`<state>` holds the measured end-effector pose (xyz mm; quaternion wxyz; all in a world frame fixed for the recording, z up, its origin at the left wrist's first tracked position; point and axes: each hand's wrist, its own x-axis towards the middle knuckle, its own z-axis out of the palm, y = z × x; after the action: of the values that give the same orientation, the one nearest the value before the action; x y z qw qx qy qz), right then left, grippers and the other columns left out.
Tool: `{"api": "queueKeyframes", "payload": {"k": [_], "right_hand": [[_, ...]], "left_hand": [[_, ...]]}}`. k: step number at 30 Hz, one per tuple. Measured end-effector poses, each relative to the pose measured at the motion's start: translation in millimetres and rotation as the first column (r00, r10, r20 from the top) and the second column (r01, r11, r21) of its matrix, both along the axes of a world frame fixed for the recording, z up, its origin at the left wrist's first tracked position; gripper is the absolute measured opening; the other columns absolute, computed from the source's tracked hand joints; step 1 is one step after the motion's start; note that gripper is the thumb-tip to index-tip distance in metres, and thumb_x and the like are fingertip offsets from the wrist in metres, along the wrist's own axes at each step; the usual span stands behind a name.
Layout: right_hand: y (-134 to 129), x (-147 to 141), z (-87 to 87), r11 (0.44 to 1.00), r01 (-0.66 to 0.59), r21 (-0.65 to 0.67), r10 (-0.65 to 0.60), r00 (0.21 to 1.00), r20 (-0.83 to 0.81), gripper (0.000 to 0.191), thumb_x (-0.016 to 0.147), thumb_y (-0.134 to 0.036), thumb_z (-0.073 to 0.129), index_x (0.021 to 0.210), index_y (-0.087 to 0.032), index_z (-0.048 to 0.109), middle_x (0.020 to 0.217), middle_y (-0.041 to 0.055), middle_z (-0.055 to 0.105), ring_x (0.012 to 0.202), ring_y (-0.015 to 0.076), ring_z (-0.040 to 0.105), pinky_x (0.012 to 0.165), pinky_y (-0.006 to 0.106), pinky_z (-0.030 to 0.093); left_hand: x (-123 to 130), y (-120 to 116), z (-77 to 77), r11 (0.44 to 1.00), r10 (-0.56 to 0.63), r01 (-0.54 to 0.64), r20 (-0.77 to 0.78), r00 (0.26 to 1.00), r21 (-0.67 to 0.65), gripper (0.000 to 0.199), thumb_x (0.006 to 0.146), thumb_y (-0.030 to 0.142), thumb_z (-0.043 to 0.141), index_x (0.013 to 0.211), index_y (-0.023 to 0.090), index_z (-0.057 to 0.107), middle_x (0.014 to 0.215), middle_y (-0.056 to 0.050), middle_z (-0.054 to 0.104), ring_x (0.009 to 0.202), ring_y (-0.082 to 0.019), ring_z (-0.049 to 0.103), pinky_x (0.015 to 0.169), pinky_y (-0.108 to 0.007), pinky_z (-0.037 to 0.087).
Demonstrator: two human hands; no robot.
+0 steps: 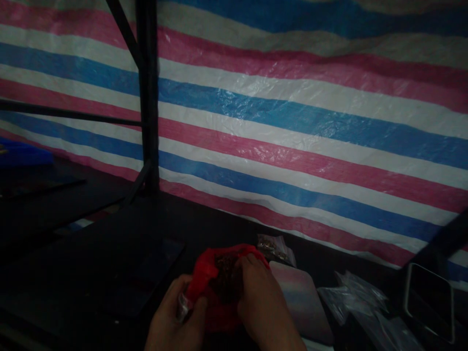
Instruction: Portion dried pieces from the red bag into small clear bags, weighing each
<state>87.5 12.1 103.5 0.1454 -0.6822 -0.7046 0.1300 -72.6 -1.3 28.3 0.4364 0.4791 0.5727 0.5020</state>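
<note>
A red plastic bag [206, 265] lies spread at the front of the dark table, its mouth open around a heap of small dark brown pieces [226, 278], too dim to name. My right hand [258, 297] reaches into it from the right. Its fingers are curled down at the pieces, the tips hidden. At the bag's left edge, my left hand [179, 317] is closed on a small clear plastic bag [183, 308], part of which shows between thumb and fingers. Just behind the red bag sits a filled clear bag [276, 248] with brownish pieces inside.
Right of the red bag is a flat, shiny, round-cornered plate [300, 300]. Several clear plastic bags [358, 297] lie beyond it, near a phone-like framed object [429, 302]. A dark flat panel [146, 278] is at left. A black post [148, 97] stands before the striped sheet [292, 122].
</note>
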Motion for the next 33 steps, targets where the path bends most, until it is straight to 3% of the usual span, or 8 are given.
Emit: {"api": "queueKeyframes", "payload": {"k": [8,12,16,20,24,26,31,33], "right_hand": [[3,-1,6.9,0.997,0.082,0.001,-0.082,0.996,0.037,0.060,0.077,0.011,0.045,0.119,-0.015,0.078,0.132,0.0143,0.075,0.130,0.0317,0.066,0.111,0.042,0.049],[6,-4,6.1,1.000,0.000,0.029,-0.002,0.999,0.046,0.061,0.074,0.013,0.044,0.116,-0.015,0.079,0.127,0.0144,0.077,0.131,0.0332,0.064,0.116,0.049,0.042],[7,0,-6.3,0.996,-0.043,0.079,0.053,0.991,-0.123,0.060,0.067,0.014,0.048,0.107,-0.017,0.079,0.119,0.0110,0.078,0.124,0.0294,0.065,0.111,0.043,0.043],[10,7,-21.9,0.999,-0.027,0.034,0.037,0.937,-0.348,0.058,0.069,0.009,0.056,0.113,-0.021,0.077,0.120,0.0081,0.077,0.120,0.0294,0.066,0.102,0.040,0.048],[15,12,-31.6,1.000,-0.029,0.003,0.026,0.869,-0.494,0.053,0.071,0.006,0.059,0.113,-0.022,0.075,0.118,0.0078,0.077,0.117,0.0289,0.069,0.102,0.042,0.049],[17,15,-32.1,0.999,-0.038,0.015,0.039,0.822,-0.569,0.050,0.071,0.004,0.061,0.112,-0.022,0.075,0.118,0.0072,0.077,0.118,0.0279,0.069,0.105,0.042,0.048],[14,22,-12.2,0.994,-0.104,0.019,0.082,0.647,-0.758,0.045,0.074,0.000,0.060,0.112,-0.022,0.072,0.117,0.0046,0.077,0.113,0.0230,0.072,0.104,0.039,0.051],[8,21,1.1,0.987,-0.157,0.018,0.108,0.585,-0.804,0.044,0.075,-0.002,0.062,0.111,-0.023,0.071,0.114,0.0034,0.078,0.110,0.0220,0.073,0.101,0.037,0.053]], "left_hand": [[12,1,11.9,0.996,0.081,-0.063,0.306,0.948,-0.071,0.037,0.066,0.043,0.078,0.095,0.026,0.065,0.093,-0.002,0.080,0.090,-0.029,0.077,0.069,-0.031,0.061],[26,4,23.3,0.979,0.181,-0.097,0.554,0.813,-0.178,0.046,0.054,0.037,0.082,0.095,0.027,0.065,0.085,0.001,0.079,0.083,-0.028,0.077,0.060,-0.029,0.058],[28,10,24.0,0.959,0.265,-0.118,0.663,0.701,-0.259,0.059,0.047,0.029,0.081,0.104,0.024,0.067,0.078,0.002,0.078,0.073,-0.026,0.077,0.055,-0.028,0.055],[24,15,18.4,0.974,0.218,-0.127,0.607,0.764,-0.190,0.056,0.050,0.031,0.082,0.103,0.023,0.068,0.076,0.003,0.077,0.066,-0.024,0.074,0.055,-0.030,0.056],[22,19,9.6,0.992,0.101,-0.123,0.371,0.923,0.037,0.046,0.061,0.046,0.086,0.096,0.022,0.069,0.084,-0.001,0.077,0.077,-0.025,0.074,0.070,-0.035,0.061],[21,20,3.7,0.981,0.089,-0.128,0.252,0.964,0.143,0.047,0.069,0.055,0.084,0.100,0.023,0.068,0.092,-0.003,0.077,0.084,-0.025,0.074,0.076,-0.035,0.062],[11,20,-12.3,0.944,0.126,-0.144,0.080,0.989,0.298,0.063,0.079,0.061,0.079,0.127,0.026,0.058,0.096,-0.001,0.069,0.085,-0.022,0.070,0.076,-0.033,0.061],[5,20,-18.9,0.940,0.074,-0.084,0.041,0.996,0.331,0.061,0.086,0.056,0.076,0.135,0.028,0.053,0.106,-0.003,0.068,0.095,-0.023,0.071,0.085,-0.034,0.062]]}}
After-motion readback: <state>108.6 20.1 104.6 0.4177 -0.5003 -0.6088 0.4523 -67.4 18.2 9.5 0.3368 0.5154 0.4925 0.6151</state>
